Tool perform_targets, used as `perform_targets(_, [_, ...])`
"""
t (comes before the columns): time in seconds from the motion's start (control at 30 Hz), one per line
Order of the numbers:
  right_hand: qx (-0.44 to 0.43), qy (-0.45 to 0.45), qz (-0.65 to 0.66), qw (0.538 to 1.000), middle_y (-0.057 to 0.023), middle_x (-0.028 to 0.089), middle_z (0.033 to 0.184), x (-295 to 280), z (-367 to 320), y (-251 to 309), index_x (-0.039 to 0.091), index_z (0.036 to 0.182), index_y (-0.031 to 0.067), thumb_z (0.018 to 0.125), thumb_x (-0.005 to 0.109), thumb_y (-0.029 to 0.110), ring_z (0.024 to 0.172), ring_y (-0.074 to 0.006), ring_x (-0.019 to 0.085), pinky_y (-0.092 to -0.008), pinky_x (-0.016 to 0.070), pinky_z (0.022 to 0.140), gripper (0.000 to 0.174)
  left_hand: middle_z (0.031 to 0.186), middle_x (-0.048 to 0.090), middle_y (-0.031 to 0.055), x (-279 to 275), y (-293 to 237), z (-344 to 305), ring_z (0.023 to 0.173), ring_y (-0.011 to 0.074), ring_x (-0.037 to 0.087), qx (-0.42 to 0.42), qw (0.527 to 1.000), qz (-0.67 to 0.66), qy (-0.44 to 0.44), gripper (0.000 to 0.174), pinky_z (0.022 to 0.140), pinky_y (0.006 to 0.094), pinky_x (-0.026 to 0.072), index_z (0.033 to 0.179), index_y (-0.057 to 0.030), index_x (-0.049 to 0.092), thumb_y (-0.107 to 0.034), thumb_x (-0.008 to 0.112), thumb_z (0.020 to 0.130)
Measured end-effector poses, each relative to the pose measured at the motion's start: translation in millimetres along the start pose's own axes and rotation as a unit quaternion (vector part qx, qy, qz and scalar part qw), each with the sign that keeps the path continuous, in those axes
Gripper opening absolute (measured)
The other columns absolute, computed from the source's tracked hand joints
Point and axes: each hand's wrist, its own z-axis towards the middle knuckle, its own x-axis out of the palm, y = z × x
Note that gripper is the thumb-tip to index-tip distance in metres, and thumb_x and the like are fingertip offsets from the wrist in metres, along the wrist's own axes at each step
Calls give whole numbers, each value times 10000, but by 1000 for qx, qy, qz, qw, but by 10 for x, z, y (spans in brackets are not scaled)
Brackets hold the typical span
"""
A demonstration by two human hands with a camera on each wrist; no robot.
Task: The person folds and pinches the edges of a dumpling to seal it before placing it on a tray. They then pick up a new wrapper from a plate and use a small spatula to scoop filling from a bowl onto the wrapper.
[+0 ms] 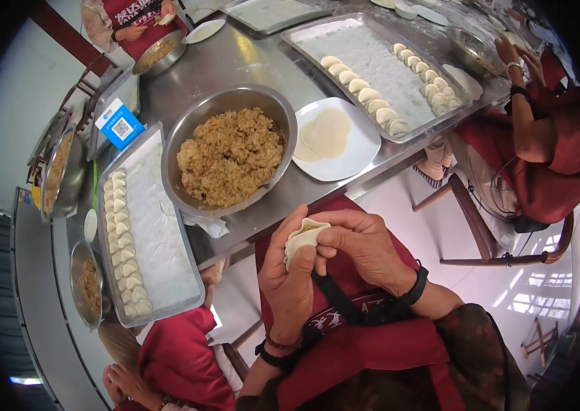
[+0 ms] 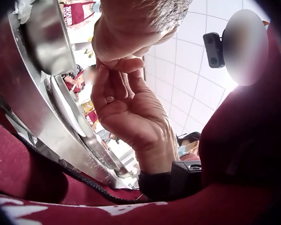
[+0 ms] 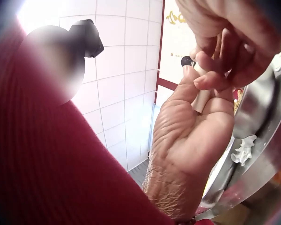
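Note:
Over the maroon apron, a partly folded dumpling point(image 1: 301, 241) is held between both hands, a bit of brown filling showing at its upper edge. My left hand point(image 1: 284, 284) cradles it from the left, thumb against its front. At its right side my right hand point(image 1: 372, 252) pinches the wrapper rim between thumb and fingers. In the left wrist view the right hand point(image 2: 131, 112) shows its palm, fingertips meeting the left hand point(image 2: 136, 28). In the right wrist view the left hand point(image 3: 192, 126) stands below the right hand point(image 3: 239, 33); fingers mostly hide the dumpling there.
On the steel table, a large bowl point(image 1: 289, 147) of brown filling stands ahead, beside a white plate point(image 1: 365, 147) of round wrappers point(image 1: 324, 135). Trays of finished dumplings lie left point(image 1: 159, 253) and back right point(image 1: 344, 41). Other people sit or stand around the table.

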Motion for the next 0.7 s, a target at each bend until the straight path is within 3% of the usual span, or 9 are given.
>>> perform_targets(0.3, [-47, 8, 1, 999, -88, 616, 787, -66, 59, -122, 630, 1066, -58, 955, 584, 22, 661, -143, 608, -279, 560, 603, 144, 1144, 622, 122, -8, 28, 3, 867, 124, 610, -15, 1000, 3, -12, 505, 705, 219, 488, 1376, 99, 437, -121, 619, 959])
perform_targets(0.4, [-26, -49, 42, 998, -82, 606, 761, 63, 64, -22, 615, 1052, -56, 943, 596, 8, 638, -148, 609, -277, 553, 595, 128, 1329, 529, 135, -41, 70, 0, 868, 115, 621, -13, 999, 26, -28, 376, 724, 209, 508, 1332, 50, 515, -18, 558, 965])
perform_targets(0.5, [-24, 17, 27, 999, -112, 637, 837, -64, 76, -57, 612, 1030, -42, 923, 618, -3, 636, -156, 613, -277, 552, 609, 114, 1238, 598, 150, -34, 59, -10, 938, 135, 615, -14, 999, 29, -15, 481, 785, 235, 504, 1359, 95, 455, -119, 618, 960])
perform_targets(0.6, [-31, 55, -5, 998, -172, 639, 1074, -169, 78, -112, 611, 1006, -34, 910, 632, -5, 668, -164, 633, -274, 553, 621, 103, 1243, 593, 160, 0, 10, 5, 945, 158, 629, 1, 999, 50, 1, 434, 772, 241, 508, 1335, 84, 480, -105, 605, 965])
perform_targets(0.7, [-115, 50, -89, 988, -189, 564, 1262, -194, 115, -157, 618, 1015, -35, 908, 632, -6, 729, -165, 650, -276, 550, 625, 112, 1227, 597, 178, -62, 38, -16, 927, 187, 648, -33, 999, 31, 10, 397, 755, 256, 519, 1320, 72, 494, -92, 588, 970])
